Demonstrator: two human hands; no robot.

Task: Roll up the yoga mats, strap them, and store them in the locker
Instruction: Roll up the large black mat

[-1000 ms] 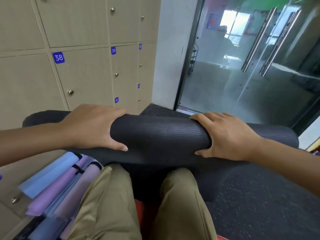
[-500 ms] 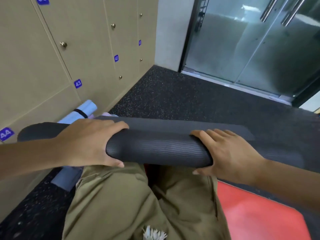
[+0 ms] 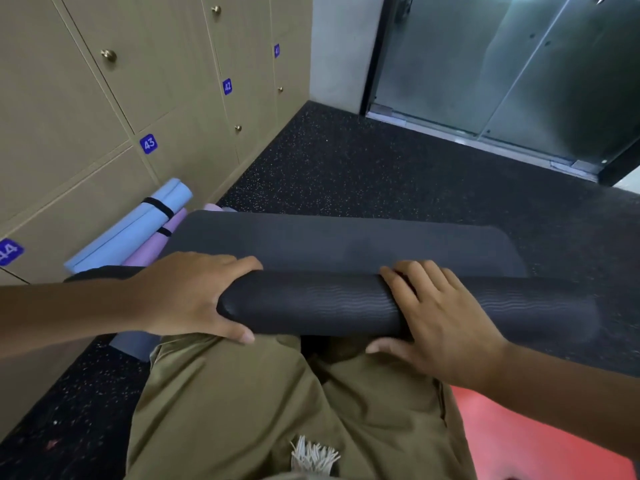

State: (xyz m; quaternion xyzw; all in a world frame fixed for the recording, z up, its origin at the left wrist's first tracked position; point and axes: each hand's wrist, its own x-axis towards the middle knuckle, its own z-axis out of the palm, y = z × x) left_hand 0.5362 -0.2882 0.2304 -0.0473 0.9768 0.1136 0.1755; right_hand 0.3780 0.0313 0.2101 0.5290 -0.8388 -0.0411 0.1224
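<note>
The black yoga mat (image 3: 322, 303) lies across the speckled dark floor (image 3: 363, 168) just in front of the person's knees, most of it already wound into a thick roll, with a short flat tail (image 3: 346, 240) left to take in. The left hand (image 3: 194, 296) grips the roll near its left end, fingers over the top and thumb under the near side; the right hand (image 3: 440, 327) lies over it right of the middle, fingers spread across the top and thumb low on the near side. By my reading the rolling of this mat is nearly done, while its strapping and stowing are not yet begun. Against the lockers (image 3: 104, 109) lie two finished rolls, a light blue mat (image 3: 131, 230) and a purple mat (image 3: 162, 233), each bound with a black strap, neither yet inside. That makes three rolled mats; a red mat (image 3: 519, 431) lies flat beside the person's right leg. Every locker door in view looks closed.
</note>
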